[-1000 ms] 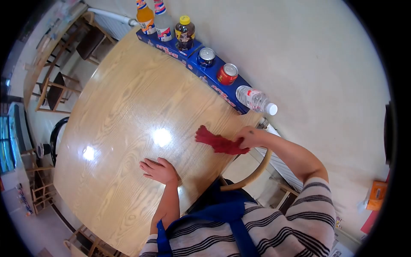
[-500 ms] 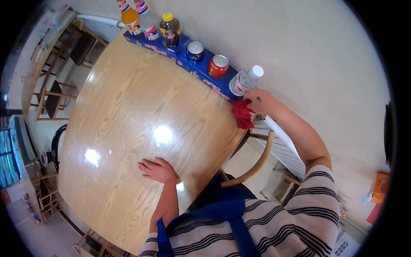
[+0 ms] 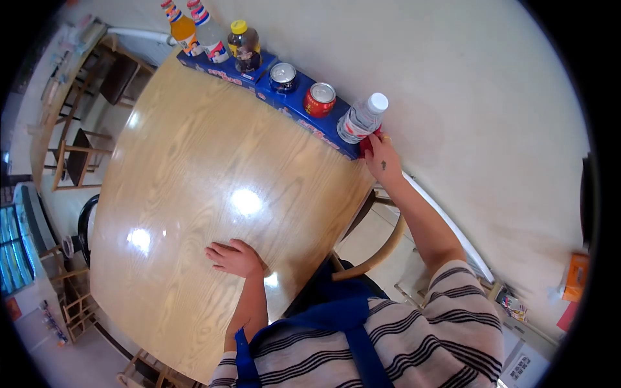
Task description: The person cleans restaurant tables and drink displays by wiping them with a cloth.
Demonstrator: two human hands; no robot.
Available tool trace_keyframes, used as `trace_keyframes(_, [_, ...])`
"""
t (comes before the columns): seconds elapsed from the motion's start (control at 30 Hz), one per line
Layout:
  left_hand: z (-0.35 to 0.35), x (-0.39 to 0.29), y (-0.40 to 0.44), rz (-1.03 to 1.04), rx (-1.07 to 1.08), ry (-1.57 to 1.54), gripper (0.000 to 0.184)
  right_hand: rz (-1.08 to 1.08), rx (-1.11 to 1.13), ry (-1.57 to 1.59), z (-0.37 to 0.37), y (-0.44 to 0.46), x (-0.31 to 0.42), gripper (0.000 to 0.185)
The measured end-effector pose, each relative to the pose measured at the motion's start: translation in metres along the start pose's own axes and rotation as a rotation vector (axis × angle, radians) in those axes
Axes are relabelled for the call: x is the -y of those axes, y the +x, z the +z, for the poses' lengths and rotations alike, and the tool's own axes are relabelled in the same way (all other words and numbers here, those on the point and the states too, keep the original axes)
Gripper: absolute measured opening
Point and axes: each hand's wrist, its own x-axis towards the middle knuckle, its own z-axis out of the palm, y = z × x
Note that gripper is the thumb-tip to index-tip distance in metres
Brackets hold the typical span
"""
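My right hand [image 3: 381, 155] is at the right end of the blue box row, closed on a red cloth [image 3: 367, 146], most of which is hidden behind the fingers and the water bottle. Right beside it, a clear water bottle [image 3: 359, 121] with a white cap stands on the blue box [image 3: 297, 116]. A red can [image 3: 319, 100] and a dark can [image 3: 283, 77] follow to the left. My left hand [image 3: 237, 258] lies flat on the wooden table [image 3: 194, 161], fingers stretched out, holding nothing.
Farther along the boxes stand a yellow-capped dark bottle [image 3: 244, 48], a clear glass bottle [image 3: 208, 35] and an orange drink bottle [image 3: 183, 29], close to the wall [image 3: 466, 90]. A wooden chair [image 3: 381, 249] is at the table's right edge. More chairs stand at left.
My right hand has moved the red cloth from the table corner, where it hung bunched, up beside the end of the box and behind the water bottle. My left hand stays in place.
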Motion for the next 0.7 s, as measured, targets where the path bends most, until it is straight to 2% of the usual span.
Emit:
trace_keyframes(0.13, [0.013, 0.009, -0.004, 0.049, -0.032, 0.010, 0.056, -0.059, 0.237, 0.103, -0.025, -0.024, 0.025, 0.035])
trace_keyframes(0.2, [0.013, 0.009, -0.003, 0.039, -0.051, -0.008, 0.056, -0.262, 0.328, 0.243, -0.008, -0.040, 0.023, 0.036])
trace_keyframes(0.23, [0.012, 0.010, -0.004, 0.037, -0.039, -0.001, 0.056, -0.266, 0.320, 0.247, -0.012, -0.042, 0.035, 0.036])
trace_keyframes(0.33, [0.012, 0.008, -0.002, 0.029, -0.048, 0.012, 0.055, -0.029, 0.309, 0.380, -0.020, -0.022, 0.086, 0.033])
trace_keyframes(0.47, [0.011, 0.008, -0.002, 0.052, -0.059, 0.003, 0.054, -0.158, 0.176, 0.511, 0.004, 0.035, 0.131, 0.032])
trace_keyframes(0.53, [0.011, 0.008, -0.002, 0.040, -0.057, 0.005, 0.054, 0.115, 0.194, 0.983, 0.026, 0.073, 0.159, 0.034])
trace_keyframes(0.57, [0.010, 0.007, -0.002, 0.041, -0.048, 0.006, 0.055, 0.102, 0.201, 0.987, 0.036, 0.089, 0.167, 0.034])
trace_keyframes(0.63, [0.008, 0.005, -0.001, 0.021, -0.025, 0.012, 0.055, -0.640, -0.175, 0.062, 0.063, 0.118, 0.178, 0.037])
trace_keyframes(0.67, [0.007, 0.005, -0.001, 0.011, 0.008, 0.019, 0.055, -0.651, -0.176, 0.071, 0.079, 0.130, 0.178, 0.037])
trace_keyframes(0.7, [0.007, 0.004, -0.002, -0.001, -0.001, 0.020, 0.055, -0.687, -0.185, -0.073, 0.098, 0.141, 0.178, 0.034])
